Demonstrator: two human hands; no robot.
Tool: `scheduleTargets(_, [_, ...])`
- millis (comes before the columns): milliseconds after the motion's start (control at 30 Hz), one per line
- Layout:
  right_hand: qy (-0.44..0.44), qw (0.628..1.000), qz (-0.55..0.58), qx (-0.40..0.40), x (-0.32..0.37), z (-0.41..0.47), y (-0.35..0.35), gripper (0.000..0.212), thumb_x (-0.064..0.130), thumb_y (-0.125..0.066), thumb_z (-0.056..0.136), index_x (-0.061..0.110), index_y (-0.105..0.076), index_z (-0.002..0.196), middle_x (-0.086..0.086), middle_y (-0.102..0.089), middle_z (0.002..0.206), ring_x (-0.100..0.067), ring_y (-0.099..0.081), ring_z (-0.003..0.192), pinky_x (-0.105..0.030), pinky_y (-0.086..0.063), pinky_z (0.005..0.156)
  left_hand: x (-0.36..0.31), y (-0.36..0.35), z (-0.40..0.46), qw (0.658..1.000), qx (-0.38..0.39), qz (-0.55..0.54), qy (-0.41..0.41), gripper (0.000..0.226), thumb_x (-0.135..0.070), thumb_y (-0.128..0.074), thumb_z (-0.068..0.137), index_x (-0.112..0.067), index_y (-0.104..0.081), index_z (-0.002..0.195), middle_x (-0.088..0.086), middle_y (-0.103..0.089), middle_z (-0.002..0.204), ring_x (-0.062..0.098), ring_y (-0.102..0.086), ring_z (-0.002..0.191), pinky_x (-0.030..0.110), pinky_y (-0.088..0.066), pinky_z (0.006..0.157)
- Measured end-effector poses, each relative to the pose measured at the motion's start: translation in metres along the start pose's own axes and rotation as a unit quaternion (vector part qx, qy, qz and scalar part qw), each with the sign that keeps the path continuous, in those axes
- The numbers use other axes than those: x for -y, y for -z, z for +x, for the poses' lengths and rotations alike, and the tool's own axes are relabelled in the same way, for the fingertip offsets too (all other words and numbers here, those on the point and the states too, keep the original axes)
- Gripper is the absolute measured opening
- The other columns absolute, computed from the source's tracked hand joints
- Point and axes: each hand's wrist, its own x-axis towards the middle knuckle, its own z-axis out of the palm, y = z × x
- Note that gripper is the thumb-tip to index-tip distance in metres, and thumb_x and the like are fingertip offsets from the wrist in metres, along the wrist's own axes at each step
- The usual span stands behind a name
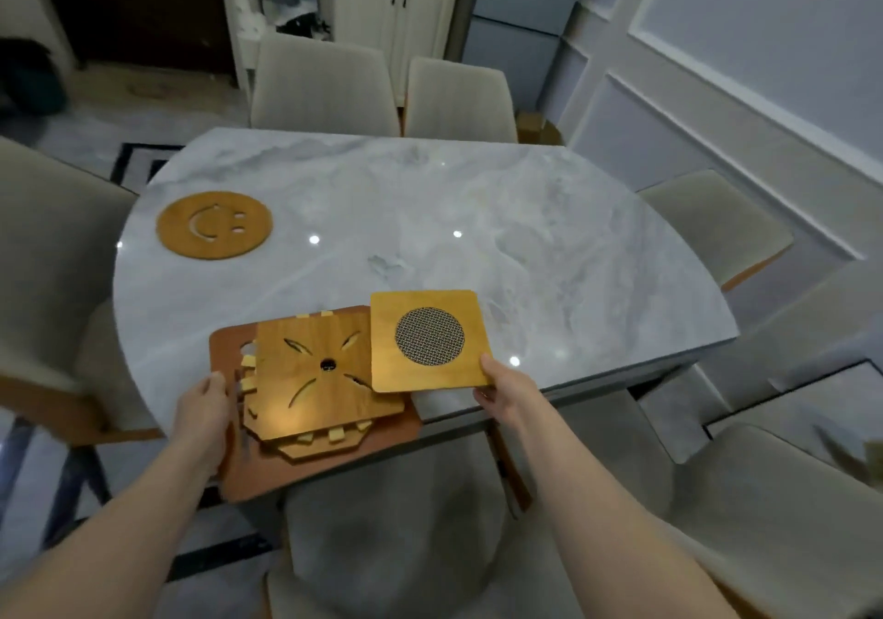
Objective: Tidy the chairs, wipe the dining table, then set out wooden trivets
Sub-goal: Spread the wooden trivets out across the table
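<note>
Ok so on my feed rn: right hand (504, 391) grip is pinching the square trivet (426, 339) w/ the round mesh centre by its near right corner, held over the near edge of the marble desk (430, 217). Left hand (203, 410) grip is holding the left side of a stack of trivets (315, 394), reddish board on the bottom, half hanging off the desk edge. Round smiley trivet (214, 225) lies flat at the far left, well apart from the rest. Chairs (322, 85) tucked in around.
</note>
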Motion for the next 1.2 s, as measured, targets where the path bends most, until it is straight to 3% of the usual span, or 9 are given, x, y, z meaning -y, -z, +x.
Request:
scheduleTargets(133, [0.009, 1.0, -0.006, 0.017, -0.005, 0.023, -0.014, 0.012, 0.019, -0.05, 0.1, 0.009, -0.054, 0.096, -0.007, -0.057, 0.109, -0.014, -0.055, 0.084, -0.032, -0.044, 0.088, 0.011, 0.034, 0.0, 0.999, -0.042, -0.003, 0.027, 0.035, -0.029, -0.037, 0.1, -0.019, -0.045, 0.067, 0.009, -0.046, 0.073, 0.021, -0.042, 0.063, 0.033, -0.034, 0.062])
scheduleTargets(267, [0.016, 0.999, -0.028, 0.021, -0.013, 0.043, -0.029, 0.013, 0.021, -0.048, 0.1, 0.012, -0.051, 0.109, -0.007, -0.056, 0.108, -0.017, -0.055, 0.089, -0.033, -0.045, 0.085, 0.024, 0.057, -0.006, 0.997, -0.049, -0.032, 0.058, 0.029, -0.032, -0.034, 0.102, -0.015, -0.053, 0.089, 0.01, -0.055, 0.086, 0.028, -0.053, 0.089, 0.039, -0.039, 0.08])
scheduleTargets(433, [0.005, 0.999, -0.05, 0.021, -0.025, 0.066, -0.041, 0.014, 0.017, -0.048, 0.1, 0.009, -0.056, 0.093, -0.006, -0.056, 0.088, -0.016, -0.052, 0.069, -0.021, -0.05, 0.044, 0.036, 0.065, -0.011, 0.993, -0.078, -0.042, 0.081, 0.031, -0.039, -0.034, 0.102, -0.021, -0.054, 0.085, 0.01, -0.06, 0.093, 0.025, -0.056, 0.082, 0.04, -0.042, 0.079])
scheduleTargets(533, [0.05, 0.988, -0.149, 0.004, -0.032, 0.077, -0.044, 0.021, 0.018, -0.053, 0.098, -0.001, -0.063, 0.099, -0.013, -0.061, 0.088, -0.021, -0.051, 0.067, -0.023, -0.045, 0.045, 0.036, 0.061, -0.013, 0.992, -0.085, -0.044, 0.087, 0.031, -0.039, -0.034, 0.101, -0.021, -0.056, 0.087, 0.012, -0.063, 0.097, 0.03, -0.059, 0.093, 0.042, -0.044, 0.082])
scheduleTargets(600, [0.127, 0.952, -0.277, -0.032, -0.032, 0.084, -0.044, 0.034, 0.023, -0.058, 0.095, -0.01, -0.065, 0.102, -0.019, -0.065, 0.095, -0.028, -0.056, 0.079, -0.032, -0.046, 0.066, 0.036, 0.056, -0.014, 0.991, -0.089, -0.047, 0.085, 0.031, -0.038, -0.034, 0.101, -0.023, -0.055, 0.085, 0.012, -0.062, 0.097, 0.031, -0.059, 0.095, 0.043, -0.044, 0.084])
scheduleTargets(733, [0.229, 0.818, -0.511, -0.13, -0.029, 0.078, -0.049, 0.041, 0.036, -0.062, 0.089, 0.01, -0.059, 0.12, -0.012, -0.057, 0.124, -0.03, -0.051, 0.117, -0.037, -0.04, 0.095, 0.031, 0.045, -0.017, 0.991, -0.092, -0.051, 0.083, 0.033, -0.038, -0.033, 0.102, -0.025, -0.052, 0.079, 0.008, -0.06, 0.087, 0.025, -0.056, 0.081, 0.039, -0.042, 0.076])
scheduleTargets(833, [0.38, 0.721, -0.579, -0.02, -0.036, 0.077, -0.054, 0.05, 0.031, -0.061, 0.09, 0.014, -0.049, 0.136, -0.013, -0.041, 0.146, -0.028, -0.034, 0.136, -0.034, -0.026, 0.108, 0.028, 0.04, -0.017, 0.991, -0.097, -0.051, 0.081, 0.033, -0.038, -0.034, 0.102, -0.022, -0.055, 0.082, 0.007, -0.059, 0.087, 0.026, -0.055, 0.085, 0.04, -0.041, 0.079])
scheduleTargets(933, [0.39, 0.638, -0.656, 0.107, -0.053, 0.084, -0.055, 0.062, 0.042, -0.049, 0.096, 0.027, -0.024, 0.151, -0.004, -0.007, 0.162, -0.023, 0.001, 0.149, -0.035, -0.001, 0.119, 0.029, 0.037, -0.011, 0.992, -0.083, -0.055, 0.08, 0.032, -0.039, -0.034, 0.102, -0.02, -0.058, 0.092, 0.01, -0.063, 0.094, 0.028, -0.059, 0.092, 0.042, -0.044, 0.082])
scheduleTargets(1200, [0.373, 0.619, -0.682, 0.113, -0.06, 0.102, -0.056, 0.062, 0.051, -0.035, 0.099, 0.034, -0.008, 0.152, -0.002, 0.006, 0.162, -0.023, 0.015, 0.147, -0.036, 0.012, 0.116, 0.025, 0.032, -0.004, 0.992, -0.064, -0.059, 0.093, 0.032, -0.043, -0.033, 0.1, -0.023, -0.058, 0.1, 0.009, -0.065, 0.097, 0.028, -0.061, 0.094, 0.046, -0.046, 0.082])
